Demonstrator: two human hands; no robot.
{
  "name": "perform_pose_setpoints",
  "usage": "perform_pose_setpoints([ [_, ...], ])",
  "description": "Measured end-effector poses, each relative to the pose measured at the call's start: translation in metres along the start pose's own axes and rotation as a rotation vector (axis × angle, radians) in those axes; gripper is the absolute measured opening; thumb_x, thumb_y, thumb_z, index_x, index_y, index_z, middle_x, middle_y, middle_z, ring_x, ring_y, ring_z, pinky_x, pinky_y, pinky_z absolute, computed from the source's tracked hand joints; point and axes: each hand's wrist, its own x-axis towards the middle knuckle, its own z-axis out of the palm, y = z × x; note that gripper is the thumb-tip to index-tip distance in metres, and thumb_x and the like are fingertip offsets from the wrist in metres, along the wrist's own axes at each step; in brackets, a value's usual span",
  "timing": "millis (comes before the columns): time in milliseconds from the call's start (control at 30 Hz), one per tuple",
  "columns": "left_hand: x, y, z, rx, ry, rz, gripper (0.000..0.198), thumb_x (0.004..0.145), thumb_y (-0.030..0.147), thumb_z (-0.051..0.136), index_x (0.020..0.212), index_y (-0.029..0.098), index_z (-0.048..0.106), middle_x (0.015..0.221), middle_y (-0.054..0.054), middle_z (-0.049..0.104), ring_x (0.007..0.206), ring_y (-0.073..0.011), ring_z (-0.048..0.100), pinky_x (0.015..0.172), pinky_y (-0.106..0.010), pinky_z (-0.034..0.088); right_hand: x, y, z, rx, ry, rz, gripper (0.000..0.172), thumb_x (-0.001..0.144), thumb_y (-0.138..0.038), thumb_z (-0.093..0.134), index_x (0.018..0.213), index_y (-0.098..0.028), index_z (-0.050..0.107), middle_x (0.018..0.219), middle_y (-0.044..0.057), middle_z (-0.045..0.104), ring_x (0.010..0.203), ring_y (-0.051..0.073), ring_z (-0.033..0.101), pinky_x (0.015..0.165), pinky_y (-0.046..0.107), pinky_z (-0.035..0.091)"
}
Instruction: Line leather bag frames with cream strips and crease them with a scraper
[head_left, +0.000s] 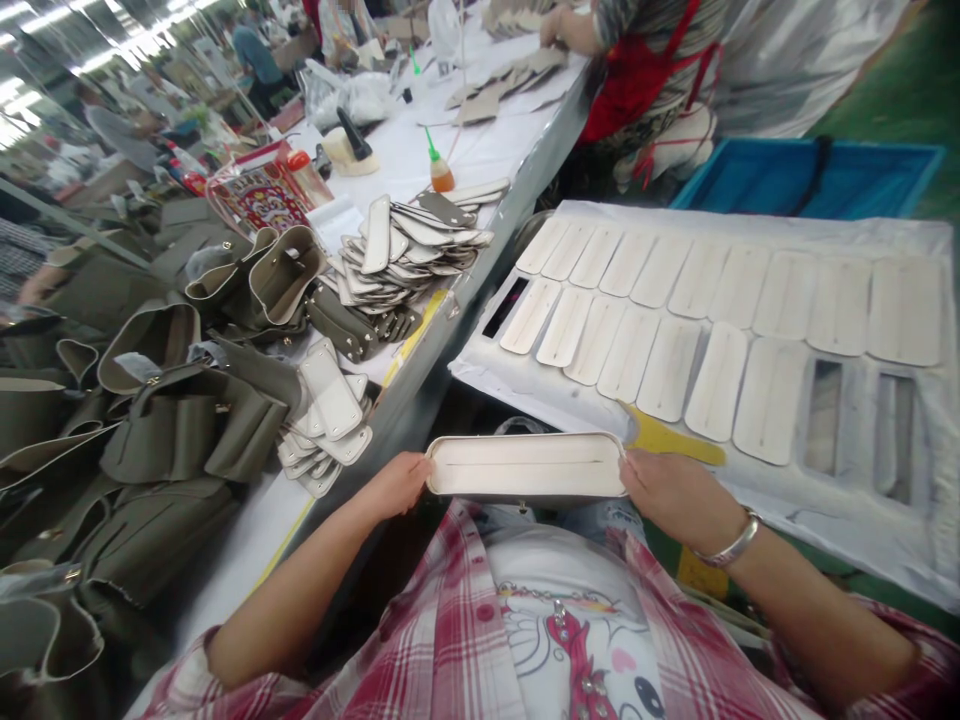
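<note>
Between my two hands, in front of my belly, is a long cream panel (525, 462) with rounded ends, a raised rim and a slit-like line along its middle. A dark edge and a small metal stud show beneath it. My left hand (409, 482) is closed on its left end. Its right end is gripped by my right hand (675, 492), which has a bracelet (739, 540) at the wrist. To the right, similar cream panels (718, 380) lie in two rows on a white-covered board (540, 385). The undersides of both hands' grips are hidden.
On the left table stand many olive bags (187, 420), beside stacked cream panels (330, 395) and a larger pile (405, 245). A green-tipped bottle (439, 172) stands farther back. A blue crate (810, 180) sits behind the board. Another person in a red apron (637, 80) works at the table.
</note>
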Motion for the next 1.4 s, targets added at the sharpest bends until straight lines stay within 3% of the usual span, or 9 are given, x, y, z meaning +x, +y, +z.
perform_pose_setpoints([
  [167,0.0,-0.011,-0.007,-0.335,-0.194,0.022,0.056,0.081,0.065,0.026,0.067,0.015,0.047,0.054,-0.001,0.05,0.047,-0.0113,0.051,0.046,-0.024,0.041,-0.004,0.001,0.007,-0.036,0.065,-0.014,0.023,0.082,-0.008,0.038,0.075,-0.009,0.06,0.072,0.012,0.061,0.056,0.017,0.053,0.048,0.028,0.025],
  [300,0.005,-0.03,-0.002,-0.602,-0.216,0.078,0.047,0.079,0.059,0.044,0.065,0.014,0.045,0.054,0.001,0.047,0.048,-0.0105,0.05,0.046,-0.023,0.038,-0.005,0.004,0.012,-0.015,0.095,-0.036,0.02,0.081,-0.009,0.038,0.074,-0.009,0.057,0.071,0.011,0.06,0.055,0.015,0.051,0.049,0.028,0.026],
  [467,0.012,-0.039,0.008,-0.541,-0.126,0.133,0.044,0.077,0.057,0.05,0.063,0.016,0.042,0.051,0.004,0.043,0.043,-0.0078,0.043,0.042,-0.021,0.033,-0.004,0.005,0.015,0.04,0.075,-0.017,0.02,0.081,-0.01,0.037,0.072,-0.009,0.055,0.068,0.011,0.057,0.054,0.017,0.049,0.048,0.029,0.026],
  [633,0.012,-0.03,0.005,-0.364,-0.03,0.137,0.042,0.08,0.053,0.049,0.063,0.015,0.047,0.047,0.004,0.048,0.04,-0.0065,0.044,0.04,-0.018,0.03,-0.002,0.004,0.011,0.056,0.02,0.015,0.022,0.082,-0.01,0.036,0.075,-0.009,0.057,0.07,0.012,0.057,0.056,0.019,0.051,0.048,0.03,0.026],
  [767,0.011,-0.021,-0.002,-0.274,-0.046,0.099,0.041,0.078,0.051,0.052,0.061,0.014,0.048,0.044,0.004,0.048,0.038,-0.0065,0.043,0.038,-0.017,0.032,-0.001,0.003,0.008,0.072,-0.043,0.038,0.023,0.083,-0.013,0.036,0.073,-0.01,0.056,0.068,0.011,0.057,0.054,0.019,0.051,0.047,0.03,0.026],
  [967,0.019,-0.012,-0.006,-0.293,-0.077,-0.011,0.043,0.074,0.053,0.056,0.055,0.015,0.047,0.039,0.004,0.045,0.032,-0.0079,0.043,0.033,-0.018,0.033,0.002,0.004,0.009,0.091,-0.069,0.073,0.02,0.083,-0.014,0.038,0.074,-0.01,0.055,0.067,0.011,0.058,0.055,0.018,0.052,0.048,0.029,0.029],
  [1133,0.014,-0.007,0.002,-0.31,0.002,-0.05,0.044,0.072,0.057,0.054,0.058,0.017,0.045,0.038,0.005,0.045,0.03,-0.0098,0.042,0.031,-0.021,0.037,0.003,0.001,0.0,0.064,-0.093,0.061,0.021,0.083,-0.012,0.038,0.082,-0.008,0.058,0.077,0.014,0.062,0.062,0.022,0.057,0.051,0.031,0.035],
  [1267,0.008,-0.01,0.012,-0.316,0.063,-0.05,0.046,0.074,0.062,0.047,0.059,0.019,0.041,0.039,0.007,0.041,0.031,-0.0085,0.038,0.031,-0.021,0.034,0.001,-0.001,-0.003,0.216,-0.079,0.157,0.025,0.087,-0.016,0.035,0.077,-0.01,0.057,0.073,0.011,0.062,0.059,0.017,0.056,0.053,0.028,0.038],
  [1400,0.003,-0.008,0.013,0.016,0.203,0.02,0.049,0.08,0.061,0.035,0.056,0.019,0.039,0.041,0.005,0.038,0.036,-0.0097,0.039,0.038,-0.021,0.03,-0.001,-0.004,-0.004,0.365,-0.074,0.298,0.036,0.092,-0.021,0.027,0.07,-0.013,0.054,0.066,0.008,0.061,0.056,0.013,0.054,0.055,0.026,0.038],
])
